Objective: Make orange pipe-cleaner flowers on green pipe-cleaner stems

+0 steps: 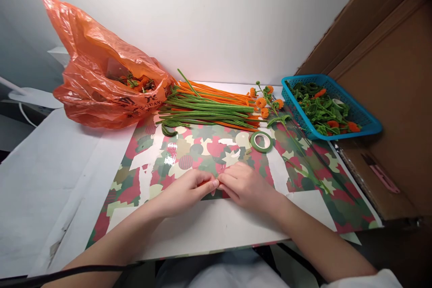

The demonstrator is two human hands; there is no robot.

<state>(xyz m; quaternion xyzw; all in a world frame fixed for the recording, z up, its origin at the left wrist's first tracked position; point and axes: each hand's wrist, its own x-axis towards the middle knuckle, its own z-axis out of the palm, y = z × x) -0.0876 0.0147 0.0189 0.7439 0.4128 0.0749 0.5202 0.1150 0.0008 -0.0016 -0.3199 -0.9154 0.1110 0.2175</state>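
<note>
My left hand [191, 191] and my right hand [248, 186] meet fingertip to fingertip over the near part of the patterned board. Both are closed in a pinch. A bit of orange pipe cleaner [204, 183] shows between the left thumb and fingers; the rest of it is covered. What the right fingertips grip is hidden, though they touch the left thumb tip. Beyond the hands lie a roll of green floral tape [252, 144] and a bundle of green pipe cleaners [209, 110] with orange pipe cleaners [216, 91]. A curled green piece [169, 131] rests at the bundle's left.
Back left stands an orange plastic bag [108, 94] with orange and green pieces inside. A stem with orange flowers [265, 103] lies right of the bundle. At right are a blue basket [366, 134] of green leaves, pink-handled snips [384, 177] and a cardboard wall [388, 63].
</note>
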